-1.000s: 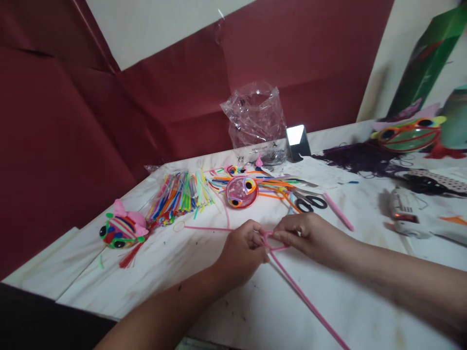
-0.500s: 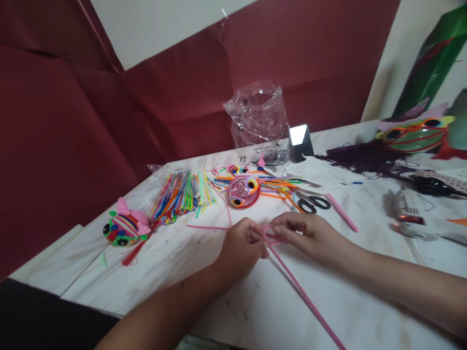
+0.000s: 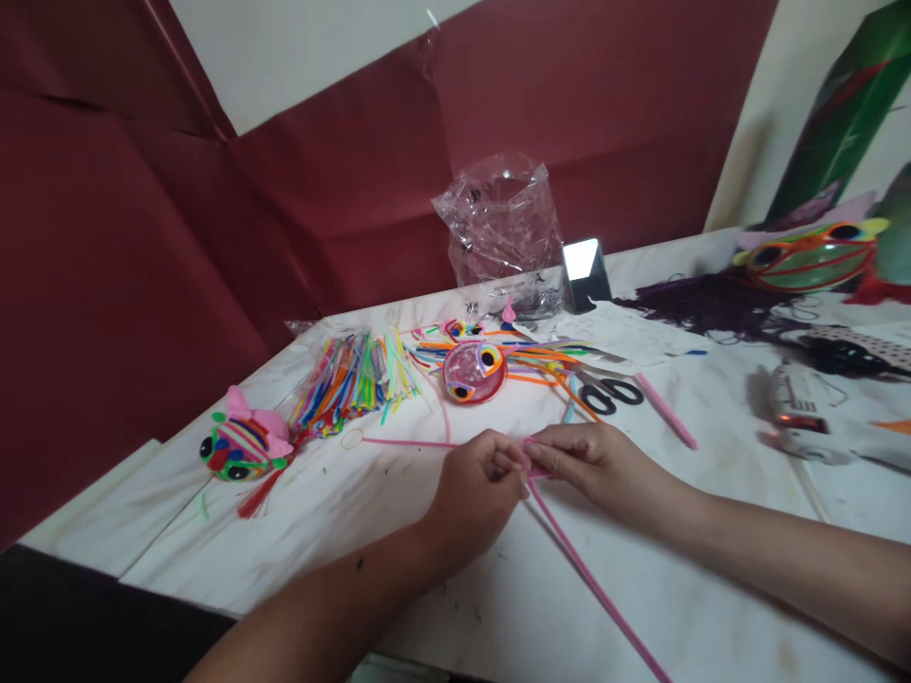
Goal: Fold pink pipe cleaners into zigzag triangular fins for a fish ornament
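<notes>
Above the table my left hand (image 3: 488,484) pinches a long pink pipe cleaner (image 3: 587,574), which slants from the fingers down to the lower right. My right hand (image 3: 587,453), closed close beside it, grips the small bent part of the same pipe cleaner; the fingers mostly hide the bend. Just beyond both hands rests a round pink fish-like craft (image 3: 474,375) with big orange-ringed eyes. Left of my left hand, a thin pink strand (image 3: 405,443) lies flat with a small yellowish ring (image 3: 351,438) at its end.
Black-handled scissors (image 3: 610,394) and a pink stick (image 3: 667,411) lie beyond my right hand. Bundled colourful pipe cleaners (image 3: 356,379) and a striped fish craft (image 3: 246,441) sit left. A white glue gun (image 3: 804,417) is right; a phone (image 3: 585,275) and plastic bag (image 3: 502,232) stand behind.
My right hand has closed in on the pink pipe cleaner's loop, which was open and visible before and is now mostly covered by fingers. Both hands are nearer each other.
</notes>
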